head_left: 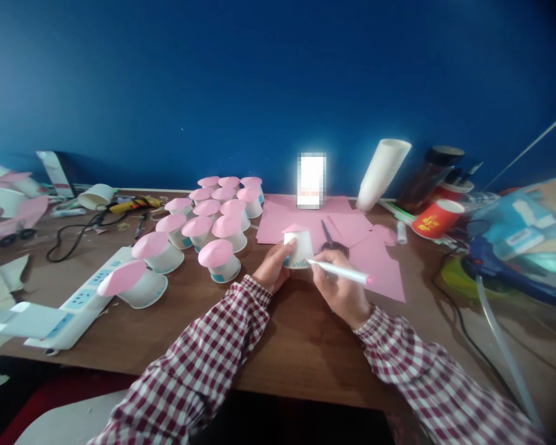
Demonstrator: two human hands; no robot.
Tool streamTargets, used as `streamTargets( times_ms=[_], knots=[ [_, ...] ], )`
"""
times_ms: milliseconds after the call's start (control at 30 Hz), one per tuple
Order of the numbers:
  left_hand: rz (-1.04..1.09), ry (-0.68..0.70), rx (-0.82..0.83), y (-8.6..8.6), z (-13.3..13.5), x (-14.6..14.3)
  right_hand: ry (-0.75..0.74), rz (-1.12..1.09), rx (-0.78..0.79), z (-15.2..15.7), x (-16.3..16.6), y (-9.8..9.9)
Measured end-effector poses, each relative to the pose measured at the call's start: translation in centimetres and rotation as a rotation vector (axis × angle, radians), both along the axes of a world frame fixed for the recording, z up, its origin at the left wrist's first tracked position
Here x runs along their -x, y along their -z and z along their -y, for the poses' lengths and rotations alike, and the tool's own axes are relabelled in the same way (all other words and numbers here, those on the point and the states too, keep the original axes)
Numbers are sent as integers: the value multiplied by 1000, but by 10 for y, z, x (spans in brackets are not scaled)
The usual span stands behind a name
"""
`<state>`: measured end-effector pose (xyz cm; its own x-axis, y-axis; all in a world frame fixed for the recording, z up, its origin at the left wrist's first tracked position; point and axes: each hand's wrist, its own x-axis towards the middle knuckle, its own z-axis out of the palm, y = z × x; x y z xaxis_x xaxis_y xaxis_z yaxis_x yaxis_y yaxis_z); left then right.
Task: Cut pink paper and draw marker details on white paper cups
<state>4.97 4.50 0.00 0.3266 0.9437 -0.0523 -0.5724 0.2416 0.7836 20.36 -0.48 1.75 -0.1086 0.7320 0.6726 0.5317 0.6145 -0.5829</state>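
A wooden desk [301, 346] against a blue wall carries pink paper [375, 259] at centre and a cluster of pink-capped cups [213, 216] to the left. Scissors [331, 241] lie half hidden behind the hands. The left hand [273, 266] grips an upturned cup [299, 247], mouth down at mid-desk. The right hand [338, 290] pinches a pen [340, 271]; it lies left to right, tip touching the cup's side, pink end pointing right.
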Motion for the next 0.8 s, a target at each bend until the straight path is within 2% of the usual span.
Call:
streamTargets(
  times_ms=[133, 367, 667, 800],
  knots=[
    [0, 0, 1, -2, 1, 0, -8, 14, -25, 0, 0, -1],
    [-6, -4, 21, -4, 1, 0, 1, -45, 34, 1, -1, 0],
    [6, 21, 10, -4, 1, 1, 5, -42, -14, 0, -3, -2],
    [10, 7, 13, -3, 0, 1, -9, -127, 31, 0, -2, 2]
  ],
)
